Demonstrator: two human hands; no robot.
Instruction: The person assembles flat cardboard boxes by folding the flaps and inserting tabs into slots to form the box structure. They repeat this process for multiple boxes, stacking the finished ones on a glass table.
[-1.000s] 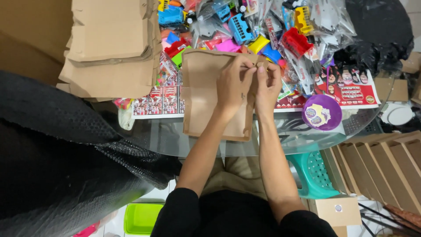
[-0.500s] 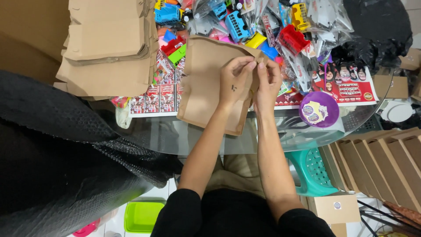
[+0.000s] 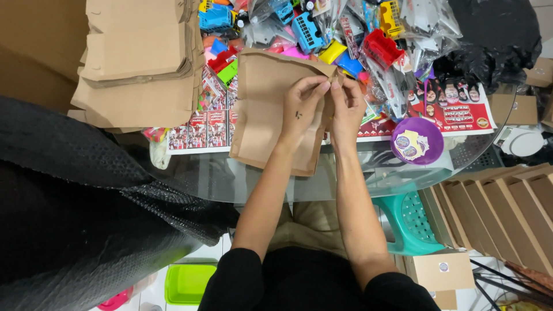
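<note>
L hand (image 3: 300, 109) & R hand (image 3: 345, 106) are both pinching the top-right corner of a flat brown cardboard piece (image 3: 262, 109), probably folding it; it's lying over the glass table's (image 3: 230, 181) near edge, toys (image 3: 345, 34) behind.

Brown card (image 3: 271, 109), stack (image 3: 138, 63) too. Toys (image 3: 345, 34) red, blue, yellow, pink. Purple lid (image 3: 417, 141). Teal stool (image 3: 412, 222). Black wrap (image 3: 69, 207), bubbly. Green tub (image 3: 187, 283).
</note>
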